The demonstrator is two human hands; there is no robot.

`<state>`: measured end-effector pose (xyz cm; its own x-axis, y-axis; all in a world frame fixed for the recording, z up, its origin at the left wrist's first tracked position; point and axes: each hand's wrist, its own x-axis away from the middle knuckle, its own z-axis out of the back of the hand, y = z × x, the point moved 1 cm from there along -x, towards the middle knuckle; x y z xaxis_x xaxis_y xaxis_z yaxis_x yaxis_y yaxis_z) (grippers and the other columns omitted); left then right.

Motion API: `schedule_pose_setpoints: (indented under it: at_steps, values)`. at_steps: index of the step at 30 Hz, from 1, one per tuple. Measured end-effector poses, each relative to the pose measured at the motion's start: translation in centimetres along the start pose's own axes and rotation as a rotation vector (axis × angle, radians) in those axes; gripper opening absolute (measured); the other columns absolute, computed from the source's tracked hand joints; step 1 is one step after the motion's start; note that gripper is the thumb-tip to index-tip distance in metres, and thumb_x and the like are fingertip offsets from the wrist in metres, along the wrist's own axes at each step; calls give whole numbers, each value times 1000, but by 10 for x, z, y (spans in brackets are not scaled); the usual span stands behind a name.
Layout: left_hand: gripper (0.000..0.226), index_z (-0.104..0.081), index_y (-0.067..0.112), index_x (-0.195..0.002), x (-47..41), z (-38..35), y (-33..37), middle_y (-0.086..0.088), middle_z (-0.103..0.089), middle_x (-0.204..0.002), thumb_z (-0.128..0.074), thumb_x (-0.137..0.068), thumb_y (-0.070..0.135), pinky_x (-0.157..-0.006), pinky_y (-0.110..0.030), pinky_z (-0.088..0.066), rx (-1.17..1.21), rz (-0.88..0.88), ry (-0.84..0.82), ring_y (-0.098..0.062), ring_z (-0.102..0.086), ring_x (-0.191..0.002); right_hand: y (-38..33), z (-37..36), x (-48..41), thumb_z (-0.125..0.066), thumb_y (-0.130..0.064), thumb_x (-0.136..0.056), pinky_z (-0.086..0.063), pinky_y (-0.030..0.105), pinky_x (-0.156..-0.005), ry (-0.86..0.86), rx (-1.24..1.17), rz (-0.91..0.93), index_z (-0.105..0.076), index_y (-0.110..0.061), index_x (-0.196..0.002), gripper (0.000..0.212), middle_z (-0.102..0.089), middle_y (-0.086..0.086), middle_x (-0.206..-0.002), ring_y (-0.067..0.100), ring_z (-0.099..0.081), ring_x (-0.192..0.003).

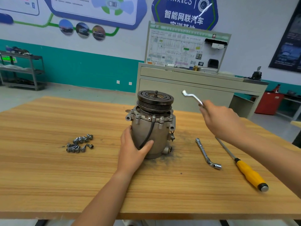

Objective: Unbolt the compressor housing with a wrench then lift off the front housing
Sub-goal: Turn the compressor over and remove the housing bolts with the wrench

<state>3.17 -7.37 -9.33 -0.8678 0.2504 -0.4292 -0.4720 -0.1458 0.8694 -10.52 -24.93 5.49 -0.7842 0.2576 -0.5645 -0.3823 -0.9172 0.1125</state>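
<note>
Wooden table (pixel 48 176) carried the compressor (pixel 151 136) upright at frame centre, its front housing (pixel 146 117) not yet lifted. Left hand (pixel 135 150) gripped its body; right hand (pixel 223 121) held a wrench (pixel 192 97) raised, centre right. Loose bolts (pixel 79 143) lay at left; others seemingly remained seated.

The compressor (pixel 156 134) is matt grey cast metal, its pulley (pixel 155 101) darker, ribbed metal. The table (pixel 48 176) is smooth, striped wood. The raised wrench (pixel 192 97) and the socket wrench (pixel 205 153) gleam like chrome; the screwdriver handle (pixel 249 174) is glossy yellow plastic.

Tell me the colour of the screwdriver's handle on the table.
Yellow with a black collar and a grey metal end cap, seen in the head view: the screwdriver lies at the table's right.
</note>
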Motion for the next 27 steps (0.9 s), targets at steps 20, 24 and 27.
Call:
schedule_pose_setpoints:
  at_steps: [20, 24, 27]
  values:
    - [95, -26, 17, -144, 2, 2, 0, -1, -38, -143, -75, -69, 48, -108, -42, -34, -57, 19, -15, -17, -37, -130, -36, 12, 7, -28, -26, -98, -30, 22, -37, -198, 501, 260, -35, -15, -129, 34, -39, -4, -61, 9, -36, -47]
    - [94, -28, 17, -144, 1, 2, 0, -1, -41, -141, -74, -68, 48, -106, -44, -35, -60, 19, -15, -17, -39, -129, -19, 5, -22, -31, -21, -97, -25, 24, -39, -190, 547, 274, -41, -23, -130, 35, -38, -4, -64, 10, -36, -48]
    - [95, -27, 18, -144, 2, 1, 1, 0, -39, -142, -74, -68, 49, -107, -46, -34, -61, 21, -10, -16, -37, -130, -21, -10, -44, -39, -9, -95, -37, 24, -51, -209, 546, 255, -48, -19, -124, 33, -51, -1, -76, 15, -49, -61]
